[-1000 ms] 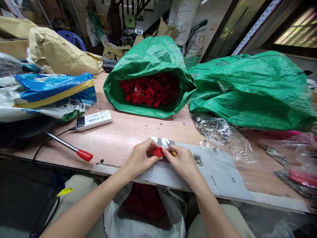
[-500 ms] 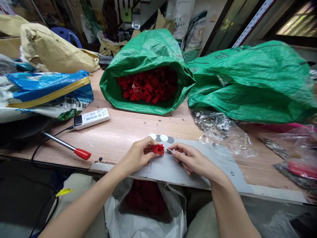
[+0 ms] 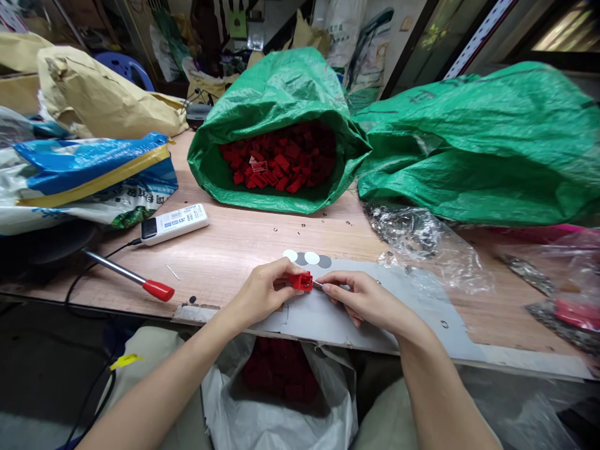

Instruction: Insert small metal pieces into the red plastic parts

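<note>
Pinching red part [image 3: 302,281] — left fingers [image 3: 291,280]

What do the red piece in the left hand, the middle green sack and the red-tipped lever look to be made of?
Red piece in the left hand: probably hard moulded plastic, with crisp edges and an even colour.
Green sack: likely woven plastic, given its sheen and stiff creases.
Lever: shiny metal rod, bright highlights; its smooth red grip could be plastic or rubber.

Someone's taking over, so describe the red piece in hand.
Find the green bag of red pieces, then the grey sheet nearer you. There the left hand pinches the small red piece. Unlike those in the bag, it's held, with a thin metal tool at its side.
</note>
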A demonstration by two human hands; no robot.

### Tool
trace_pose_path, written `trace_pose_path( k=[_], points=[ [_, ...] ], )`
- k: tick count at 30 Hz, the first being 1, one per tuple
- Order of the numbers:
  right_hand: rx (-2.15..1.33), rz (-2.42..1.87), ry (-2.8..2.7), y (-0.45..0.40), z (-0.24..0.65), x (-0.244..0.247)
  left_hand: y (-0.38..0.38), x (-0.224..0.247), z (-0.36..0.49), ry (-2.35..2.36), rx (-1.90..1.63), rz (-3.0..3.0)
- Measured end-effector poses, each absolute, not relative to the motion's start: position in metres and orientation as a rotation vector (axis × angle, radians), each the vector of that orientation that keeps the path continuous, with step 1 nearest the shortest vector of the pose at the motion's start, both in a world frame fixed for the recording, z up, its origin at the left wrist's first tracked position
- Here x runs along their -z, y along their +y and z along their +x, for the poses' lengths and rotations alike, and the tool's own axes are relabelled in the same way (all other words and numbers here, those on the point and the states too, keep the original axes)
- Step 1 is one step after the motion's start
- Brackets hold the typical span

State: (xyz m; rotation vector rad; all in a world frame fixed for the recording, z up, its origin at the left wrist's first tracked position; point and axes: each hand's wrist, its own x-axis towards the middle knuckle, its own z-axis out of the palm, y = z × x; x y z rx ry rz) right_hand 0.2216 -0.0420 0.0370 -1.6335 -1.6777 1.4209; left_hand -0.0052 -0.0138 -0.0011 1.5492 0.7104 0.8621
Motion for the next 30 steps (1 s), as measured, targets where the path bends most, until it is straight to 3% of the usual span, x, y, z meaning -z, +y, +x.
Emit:
trace_pose_path(
  k=[11,20,30],
  points=[
    [-1.145,-1.714,-1.841,-0.044,0.212,-0.035,-0.012,-0.003,-0.002,0.771,-0.864,1.647],
    [-1.326,-1.692,-1.749,-0.040,0.218,-0.028,-0.013,-0.006,-0.002,0.810,-0.807,1.494],
    [-1.117,-1.793,-1.832,-0.043,0.209,-0.031,-0.011,-0.003,0.000,0.797,-0.840,1.612]
  ],
)
